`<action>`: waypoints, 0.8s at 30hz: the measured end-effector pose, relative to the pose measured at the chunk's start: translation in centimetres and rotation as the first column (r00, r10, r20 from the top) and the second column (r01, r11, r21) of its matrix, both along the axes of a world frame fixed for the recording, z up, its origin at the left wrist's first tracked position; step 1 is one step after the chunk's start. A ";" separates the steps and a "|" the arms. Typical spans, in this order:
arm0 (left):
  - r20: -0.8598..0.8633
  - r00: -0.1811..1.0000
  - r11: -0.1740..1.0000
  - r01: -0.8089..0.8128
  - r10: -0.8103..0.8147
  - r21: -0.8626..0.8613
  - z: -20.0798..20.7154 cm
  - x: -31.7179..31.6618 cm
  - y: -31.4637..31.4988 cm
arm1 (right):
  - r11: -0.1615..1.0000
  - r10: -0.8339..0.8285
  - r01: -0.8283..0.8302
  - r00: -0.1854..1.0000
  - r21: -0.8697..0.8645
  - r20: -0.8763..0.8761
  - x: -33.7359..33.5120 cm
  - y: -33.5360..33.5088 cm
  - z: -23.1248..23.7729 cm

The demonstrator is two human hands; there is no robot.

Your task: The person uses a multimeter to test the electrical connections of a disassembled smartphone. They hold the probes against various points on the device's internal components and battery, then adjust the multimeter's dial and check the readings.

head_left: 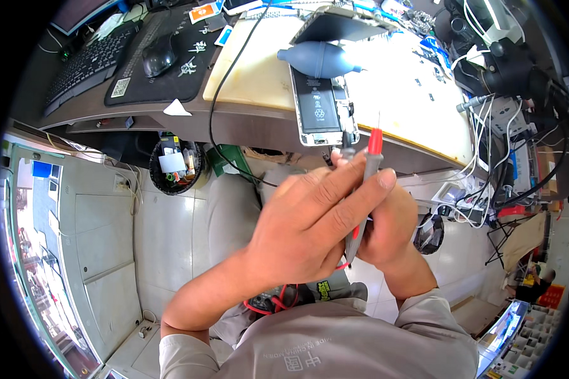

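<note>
In front of my chest my hands come together, the left one overlapping the right. The fingers of my left hand point(303, 218) are closed over a grey test probe with a red collar point(374, 144); its thin metal tip points up and away. My right hand point(389, 221) is curled behind it, against the probe's lower body, its fingers mostly hidden. A dark probe end point(347, 140) shows beyond the fingertips; which hand holds it is unclear. Just past it an opened phone point(319, 114), black battery exposed, overhangs the bench edge. A blue-grey air blower point(319, 60) lies across its far end.
A cream work mat point(253, 69) lies on the bench, with a detached screen point(338, 28) at its back. Left are a mouse point(160, 57) and keyboard point(95, 66). Cables point(487, 139) tangle on the right. A multimeter with red leads point(272, 300) rests at my lap.
</note>
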State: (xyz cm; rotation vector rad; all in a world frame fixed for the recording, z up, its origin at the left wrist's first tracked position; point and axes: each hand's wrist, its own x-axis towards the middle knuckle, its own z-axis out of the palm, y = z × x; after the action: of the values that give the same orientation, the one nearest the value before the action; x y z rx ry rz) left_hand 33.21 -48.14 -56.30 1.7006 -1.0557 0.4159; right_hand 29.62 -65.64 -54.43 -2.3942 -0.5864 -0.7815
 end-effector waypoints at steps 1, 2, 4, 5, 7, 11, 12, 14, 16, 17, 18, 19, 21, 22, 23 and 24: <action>0.001 1.000 1.000 0.026 -0.026 -0.018 -0.3 -0.2 -0.1 | 1.000 0.001 -0.001 1.000 0.006 -0.019 -0.5 0.2 0.3; 0.003 0.999 0.998 0.052 -0.052 -0.035 -0.5 -0.3 -0.2 | 1.000 -0.013 0.013 1.000 0.005 0.000 -0.8 0.2 0.0; 0.025 0.996 0.996 0.088 -0.087 -0.030 -1.2 -0.4 -0.3 | 0.999 -0.039 0.039 0.998 0.009 0.053 -1.2 -0.2 -0.7; 0.016 0.995 0.994 0.101 -0.100 -0.040 -1.2 -0.7 -0.3 | 0.999 -0.044 0.043 0.997 0.020 0.058 -1.5 -0.3 -0.6; -0.003 0.992 0.991 0.123 -0.124 -0.058 -0.9 -1.1 -0.5 | 0.998 -0.048 0.045 0.997 0.044 0.067 -2.2 -0.4 -0.4; -0.031 0.991 0.982 0.122 -0.128 -0.144 -0.7 -1.5 -1.1 | 0.998 -0.038 0.042 0.996 -0.047 0.081 -3.2 -1.2 0.2; -0.022 0.991 0.981 0.125 -0.130 -0.145 -0.5 -1.5 -1.1 | 0.999 -0.026 0.032 0.991 -0.040 0.132 -3.2 -1.1 0.0; -0.003 0.991 0.981 0.131 -0.133 -0.144 0.0 -1.2 -1.0 | 0.997 -0.033 0.042 0.991 -0.070 0.130 -3.6 -1.2 0.4; 0.028 0.998 0.980 0.068 -0.064 -0.187 -0.3 -1.1 -1.1 | 0.999 -0.015 0.009 0.991 0.045 0.135 -3.9 -1.8 0.5; 0.043 0.999 0.977 0.038 -0.029 -0.210 -0.2 -0.9 -1.1 | 0.984 0.004 -0.030 0.990 0.175 0.144 -4.0 -2.3 0.2; 0.049 0.998 0.984 0.032 -0.024 -0.177 0.0 -0.7 -0.7 | 0.951 0.022 -0.068 0.988 0.301 0.154 -3.9 -2.5 0.0; 0.068 0.997 0.989 0.044 -0.035 -0.142 0.4 -0.8 -0.6 | 0.984 0.034 -0.062 0.985 0.165 0.167 -3.5 -2.5 0.5; 0.100 0.993 0.994 0.074 -0.066 -0.078 0.8 -1.2 -0.7 | 0.992 0.056 -0.035 0.981 -0.120 0.184 -2.0 -2.4 3.1; 0.153 0.988 0.997 0.029 -0.019 -0.065 1.0 -1.1 -0.8 | 0.986 0.060 -0.049 0.996 -0.160 0.065 -1.5 -2.4 4.1; 0.179 0.984 1.000 0.025 -0.022 -0.015 1.3 -0.9 -0.7 | 0.986 0.063 -0.057 0.997 -0.156 0.039 -1.1 -2.5 4.4; 0.204 0.979 0.999 0.020 -0.026 0.035 1.9 -0.5 -0.2 | 0.986 0.067 -0.065 0.998 -0.152 0.012 -0.8 -2.5 4.6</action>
State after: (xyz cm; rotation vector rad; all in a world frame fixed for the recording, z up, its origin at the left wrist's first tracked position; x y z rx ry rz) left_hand 32.70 -48.35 -54.45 1.6995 -1.2358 0.5710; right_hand 28.78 -68.17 -49.83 -2.4928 -0.7526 -0.7544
